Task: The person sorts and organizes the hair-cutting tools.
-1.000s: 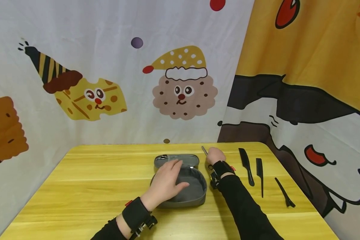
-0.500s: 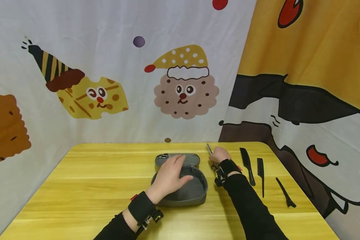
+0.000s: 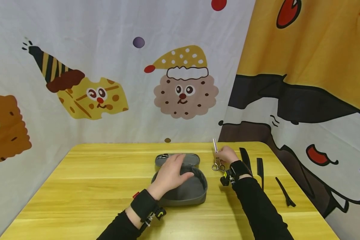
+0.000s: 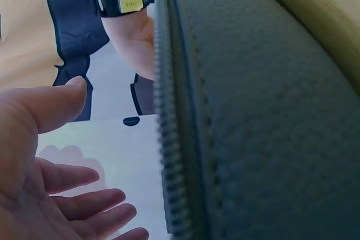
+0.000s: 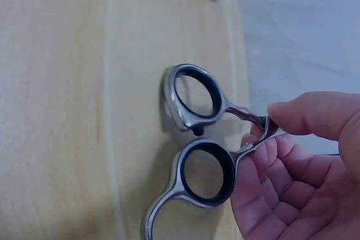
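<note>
My right hand [image 3: 227, 155] pinches a pair of metal hair scissors [image 5: 228, 167] near the pivot, between thumb and curled fingers. Their blades point toward the back of the table; the two finger rings with dark inserts hang toward me, and one ring carries a curved finger rest. Over the grey zip case [image 3: 183, 202], my left hand [image 3: 169, 175] hovers with relaxed fingers and thumb spread, holding nothing. The case lies with its lid [image 3: 184, 158] folded back, and a second pair of scissors [image 3: 165, 155] sits in the lid. My left hand covers part of the case's inside.
To the right of my right hand lie a broad black comb [image 3: 244, 156], a black tail comb [image 3: 260, 166] and a black hair clip [image 3: 285, 191]. My right wrist and sleeve partly cover the combs. A printed curtain [image 3: 114, 130] hangs behind the wooden table [image 3: 78, 186].
My right hand has shifted right with the scissors, which have turned more upright so their rings show. My left hand has moved slightly right over the case.
</note>
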Motion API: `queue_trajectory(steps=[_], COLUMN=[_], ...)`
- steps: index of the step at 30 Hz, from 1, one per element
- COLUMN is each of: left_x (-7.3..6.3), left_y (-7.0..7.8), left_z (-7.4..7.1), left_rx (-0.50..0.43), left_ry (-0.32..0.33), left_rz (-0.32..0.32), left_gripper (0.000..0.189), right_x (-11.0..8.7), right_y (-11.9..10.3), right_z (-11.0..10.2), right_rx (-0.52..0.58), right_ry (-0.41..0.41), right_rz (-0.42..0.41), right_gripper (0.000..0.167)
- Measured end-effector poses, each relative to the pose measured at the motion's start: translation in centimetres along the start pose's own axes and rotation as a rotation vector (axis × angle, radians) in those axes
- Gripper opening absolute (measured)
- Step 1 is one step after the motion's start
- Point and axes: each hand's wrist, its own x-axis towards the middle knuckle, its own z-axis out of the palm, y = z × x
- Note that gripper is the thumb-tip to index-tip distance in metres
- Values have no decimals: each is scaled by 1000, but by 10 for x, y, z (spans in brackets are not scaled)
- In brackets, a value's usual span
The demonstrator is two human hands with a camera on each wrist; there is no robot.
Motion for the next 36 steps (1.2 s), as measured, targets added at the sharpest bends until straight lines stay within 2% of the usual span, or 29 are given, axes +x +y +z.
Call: queue_trajectory(steps=[3,6,10,13,17,25,29,36], left_x=[2,4,8,10,11,13,13,11], left_y=[-2,-3,-3,-3,-4,-3,-6,-7], left_z=[0,0,-2,-4,-4,-3,0,5], left_rx=[-45,-106,-209,-358,-543,-628,-724,-868], left_ry=[-13,-32,-65,-98,-121,-24,26,118], left_rz=[-14,-37,-81,-115,-163,-274,-326,-382], left_gripper=[71,70,70,70,67,66,68,69], right_x=[-4,-9,-17,-22,-26,-35,-40,-48], right_y=[-1,-4,-13,-21,-30,-47,-56,-67], right_z=[-4,-7,-10,-12,-14,-9,-4,8], right_rx=[66,84,127,204,301,455,536,685], right_ry=[-28,-29,8,27,23,4,-23,-52], right_rz=[-2,-25,-68,-102,-169,-213,-236,-229], right_gripper=[33,39,25,17,20,15,15,12])
